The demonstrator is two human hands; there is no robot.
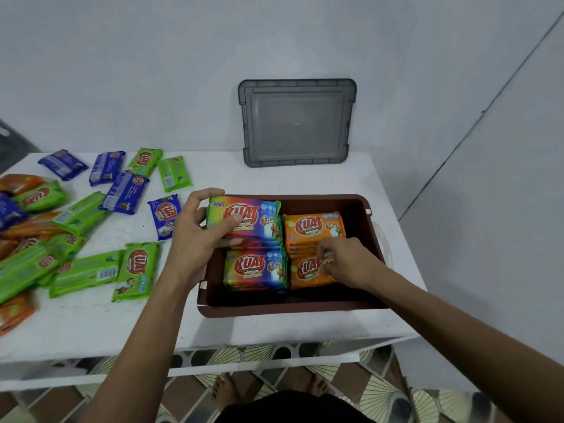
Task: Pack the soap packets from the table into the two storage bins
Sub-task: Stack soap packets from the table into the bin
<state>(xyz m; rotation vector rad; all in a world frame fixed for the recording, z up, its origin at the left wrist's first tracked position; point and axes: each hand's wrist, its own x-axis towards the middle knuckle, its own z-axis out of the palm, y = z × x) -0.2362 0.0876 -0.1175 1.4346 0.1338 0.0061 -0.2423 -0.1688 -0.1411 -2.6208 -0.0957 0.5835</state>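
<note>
Brown plastic bin sits on the white table before me, with rainbow packets stacked in its left half and orange packets in its right. My left hand grips one more rainbow packet by its left end, thumb across the front, at the bin's far left corner, while my right hand reaches in, curled fingers pinching the near orange packet. Loose packets in green, blue and orange lie scattered on the table left of the bin, and a grey lid leans against the wall behind.
</note>
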